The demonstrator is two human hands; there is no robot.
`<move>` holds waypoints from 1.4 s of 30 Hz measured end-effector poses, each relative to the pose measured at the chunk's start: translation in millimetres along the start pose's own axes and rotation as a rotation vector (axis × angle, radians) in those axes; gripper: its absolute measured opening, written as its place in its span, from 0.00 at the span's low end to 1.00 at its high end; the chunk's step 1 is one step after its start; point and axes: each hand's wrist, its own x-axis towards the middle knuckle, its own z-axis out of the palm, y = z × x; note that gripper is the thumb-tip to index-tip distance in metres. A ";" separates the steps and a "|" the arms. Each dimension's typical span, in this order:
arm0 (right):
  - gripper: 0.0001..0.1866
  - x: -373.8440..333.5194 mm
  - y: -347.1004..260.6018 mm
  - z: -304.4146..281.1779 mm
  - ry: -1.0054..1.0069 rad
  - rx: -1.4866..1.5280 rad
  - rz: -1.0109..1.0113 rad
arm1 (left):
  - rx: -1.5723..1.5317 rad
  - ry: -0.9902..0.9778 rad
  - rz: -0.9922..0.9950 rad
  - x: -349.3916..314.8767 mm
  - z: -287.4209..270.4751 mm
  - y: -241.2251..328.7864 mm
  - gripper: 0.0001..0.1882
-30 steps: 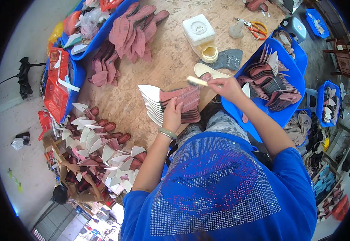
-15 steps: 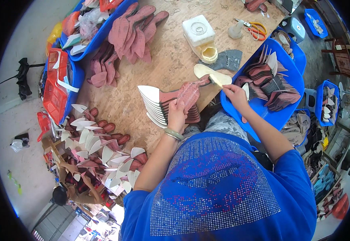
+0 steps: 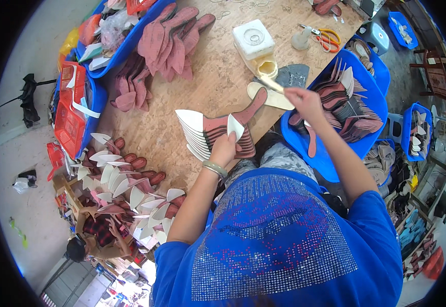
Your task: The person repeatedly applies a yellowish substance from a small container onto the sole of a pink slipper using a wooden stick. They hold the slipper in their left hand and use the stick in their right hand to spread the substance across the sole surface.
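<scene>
My left hand has its thumb and fingers closed on the white-tipped end of a reddish shoe insole, whose narrow end points away to the right. Beneath it lies a fanned stack of similar insoles, their white pointed tips to the left. My right hand grips a brush with a pale handle. The brush's far end is close to the mouth of a white plastic container caked with cream-coloured residue; its bristles are hard to make out. A cream sole-shaped piece lies below the brush.
A blue tub of stacked insoles stands to the right. Orange-handled scissors and a small whitish bottle lie farther back. Pink insole pieces heap at the far left. White-tipped insoles crowd the left, near another person.
My right hand has moved the brush from the insole's end up to the container. The pink textured face under my left hand has given way to an insole with a white tip.
</scene>
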 end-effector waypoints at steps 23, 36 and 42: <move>0.11 -7.1 35.8 0.1 -0.205 0.013 0.071 | -0.554 0.002 -0.053 -4.2 2.4 -12.0 0.11; 0.11 -46.1 57.4 38.9 -0.262 0.048 0.050 | -0.564 0.008 -0.090 -4.7 -5.2 -16.9 0.09; 0.11 -1.6 58.9 30.8 -0.181 -0.152 0.024 | -0.475 0.013 -0.059 -8.8 -5.8 -16.7 0.11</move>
